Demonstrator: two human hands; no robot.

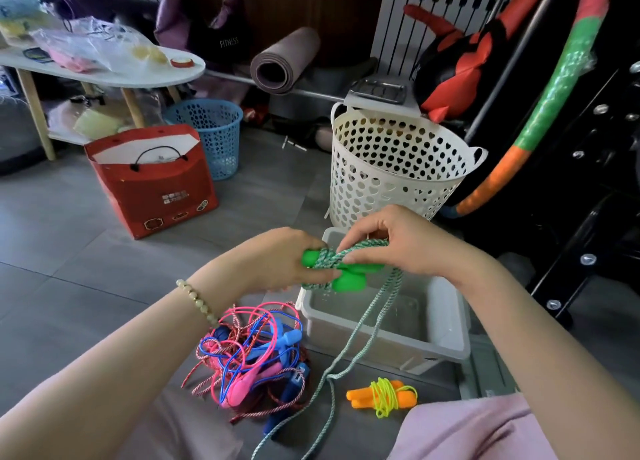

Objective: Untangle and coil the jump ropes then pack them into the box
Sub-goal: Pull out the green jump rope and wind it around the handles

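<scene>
My left hand (277, 258) grips the green handles (348, 279) of a jump rope, above the far edge of the clear plastic box (446, 324). Its green-white cord (367, 324) is partly wound around the handles, and my right hand (398, 241) pinches a loop of it at the top. The loose cord hangs down past the box to the floor. A tangle of pink, blue and red-white ropes (252, 359) lies on the floor left of the box. An orange-handled rope (382, 395), coiled in yellow cord, lies in front of the box.
A white heart-holed basket (391, 168) stands behind the box. A red paper bag (152, 182) and a blue basket (211, 130) are at the left, near a white table (114, 75). A rolled mat (280, 61) and a foam hoop (540, 120) are at the back and right.
</scene>
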